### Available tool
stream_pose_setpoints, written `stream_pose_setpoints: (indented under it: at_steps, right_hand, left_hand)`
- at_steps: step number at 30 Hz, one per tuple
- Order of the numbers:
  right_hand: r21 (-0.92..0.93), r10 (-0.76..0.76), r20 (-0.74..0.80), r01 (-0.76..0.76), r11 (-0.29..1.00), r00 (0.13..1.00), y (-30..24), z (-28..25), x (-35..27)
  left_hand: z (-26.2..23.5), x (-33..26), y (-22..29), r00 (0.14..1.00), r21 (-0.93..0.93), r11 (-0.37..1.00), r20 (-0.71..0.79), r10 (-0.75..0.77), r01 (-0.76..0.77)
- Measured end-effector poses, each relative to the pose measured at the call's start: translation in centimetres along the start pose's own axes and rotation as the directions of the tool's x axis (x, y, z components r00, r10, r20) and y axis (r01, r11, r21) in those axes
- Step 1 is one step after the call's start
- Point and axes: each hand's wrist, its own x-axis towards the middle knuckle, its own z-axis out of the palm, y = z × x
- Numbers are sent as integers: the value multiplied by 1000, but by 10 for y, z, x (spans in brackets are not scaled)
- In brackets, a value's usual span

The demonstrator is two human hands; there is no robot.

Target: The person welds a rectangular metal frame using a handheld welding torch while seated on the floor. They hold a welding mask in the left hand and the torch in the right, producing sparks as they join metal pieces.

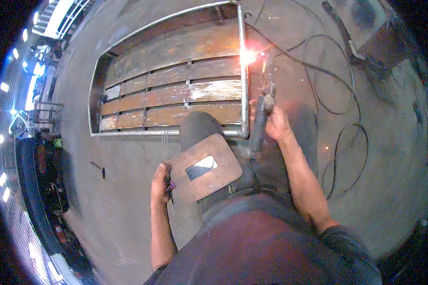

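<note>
My right hand is closed round the black ribbed handle of a welding electrode holder. From its jaw a thin welding rod points up toward the right-hand tube of a metal frame, where a bright glowing spot throws red light. At the left, my left hand grips the edge of a brown welding hand shield with a dark rectangular window. Several thin rods also stick up from that hand. The shield hangs over my lap, apart from the frame.
Rusty brown slats lie inside the frame, with gaps between them. Dark cable loops across the floor on the right. A small hammer-like tool lies at the left. Dark equipment lines the far left; a metal plate stands top right.
</note>
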Motion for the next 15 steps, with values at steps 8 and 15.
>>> stream_pose_setpoints:
  at_steps: [8,15]
  right_hand:
    - [-177,31,55,-21,984,998,16,12,-4]
    - [-109,-8,-1,8,994,1000,12,-4,1]
  left_hand:
    - [41,-20,21,997,389,919,7,72,-69]
    - [20,-17,20,998,403,914,4,55,-52]
